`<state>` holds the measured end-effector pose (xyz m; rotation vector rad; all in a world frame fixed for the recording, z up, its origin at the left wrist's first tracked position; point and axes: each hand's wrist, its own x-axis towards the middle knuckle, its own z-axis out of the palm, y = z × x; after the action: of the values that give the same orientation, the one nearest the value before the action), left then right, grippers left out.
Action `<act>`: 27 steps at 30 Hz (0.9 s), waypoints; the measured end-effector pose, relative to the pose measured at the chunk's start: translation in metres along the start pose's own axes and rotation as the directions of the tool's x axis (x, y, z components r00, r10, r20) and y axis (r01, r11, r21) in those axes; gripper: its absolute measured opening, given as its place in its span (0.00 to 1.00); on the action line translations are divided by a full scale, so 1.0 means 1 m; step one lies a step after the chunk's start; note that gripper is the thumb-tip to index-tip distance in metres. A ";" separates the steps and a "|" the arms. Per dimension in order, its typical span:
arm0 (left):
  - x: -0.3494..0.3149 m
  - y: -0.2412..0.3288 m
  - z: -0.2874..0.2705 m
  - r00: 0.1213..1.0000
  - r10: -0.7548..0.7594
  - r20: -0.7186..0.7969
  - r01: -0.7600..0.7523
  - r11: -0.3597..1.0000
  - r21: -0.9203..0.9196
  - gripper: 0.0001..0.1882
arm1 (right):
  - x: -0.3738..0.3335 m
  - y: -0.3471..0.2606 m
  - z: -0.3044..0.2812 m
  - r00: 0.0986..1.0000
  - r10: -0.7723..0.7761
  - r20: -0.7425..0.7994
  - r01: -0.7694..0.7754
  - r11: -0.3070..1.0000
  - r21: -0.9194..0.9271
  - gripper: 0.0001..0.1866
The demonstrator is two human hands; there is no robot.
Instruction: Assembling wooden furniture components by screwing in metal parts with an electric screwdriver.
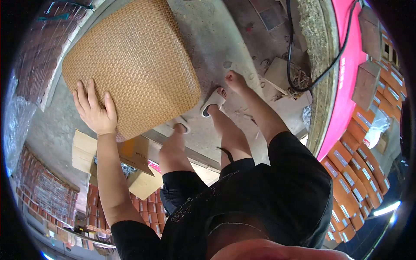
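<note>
A large tan woven, rattan-like piece (134, 60) with a rounded-square top and rounded corners fills the upper left. Whether it is a seat or an upturned basket I cannot tell. My left hand (96, 109) lies on its near left edge, palm down with the fingers spread. Well to the right of the woven piece, my right hand (235, 81) hangs in the air above the floor, near my right foot. Its fingers are curled in, and nothing shows in them.
An open cardboard box (145, 184) stands below my left forearm. On the right, a black cable (289, 52) loops over a rough ledge (318, 69) beside a pink panel (344, 78). Terracotta-coloured stacks (346, 186) stand farther right. Plastic-wrapped stacks (45, 190) line the left.
</note>
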<state>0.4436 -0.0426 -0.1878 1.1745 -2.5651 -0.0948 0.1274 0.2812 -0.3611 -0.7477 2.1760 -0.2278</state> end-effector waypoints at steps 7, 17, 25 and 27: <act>0.001 0.005 0.000 0.996 0.074 0.042 -0.074 0.997 -0.012 0.23 | 0.088 0.044 0.009 0.972 0.234 0.000 -0.233 0.966 -0.110 0.09; 0.006 0.000 0.000 0.985 0.108 0.137 -0.110 0.994 0.008 0.24 | 0.208 0.157 0.002 0.914 0.260 -0.312 -0.323 0.931 -0.169 0.12; -0.007 -0.005 0.007 0.994 0.037 0.101 -0.034 0.999 -0.027 0.24 | 0.308 0.228 -0.006 0.816 0.458 -0.352 -0.466 0.882 0.068 0.24; -0.014 -0.008 0.008 0.993 0.023 0.117 -0.023 1.000 0.003 0.25 | 0.319 0.214 -0.014 0.836 0.355 -0.418 -0.350 0.932 0.090 0.28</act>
<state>0.4553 -0.0373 -0.2008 1.1734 -2.6806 -0.1579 -0.1361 0.2668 -0.6401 -0.2865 2.6823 -0.2257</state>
